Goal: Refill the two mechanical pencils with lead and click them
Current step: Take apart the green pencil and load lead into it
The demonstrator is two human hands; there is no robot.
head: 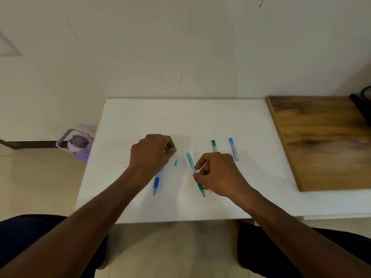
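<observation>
Right hand (218,174): its fingers (197,178) pinch the teal pencil (191,164) at mid-barrel, tip toward the near edge of the bench (180,117).
Left hand (151,152): curled, fingertips together; if it holds something small, I cannot tell.
Blue pencil (156,184): lies on the bench, partly under the left wrist.
Small cap (176,162): lies between the hands.
Lead tubes: teal tube (214,145) and blue tube (233,148), near the right hand, toward the far edge.
Advice: hold the barrel steady, open end up, and feed the lead slowly and straight; it probably breaks easily.
</observation>
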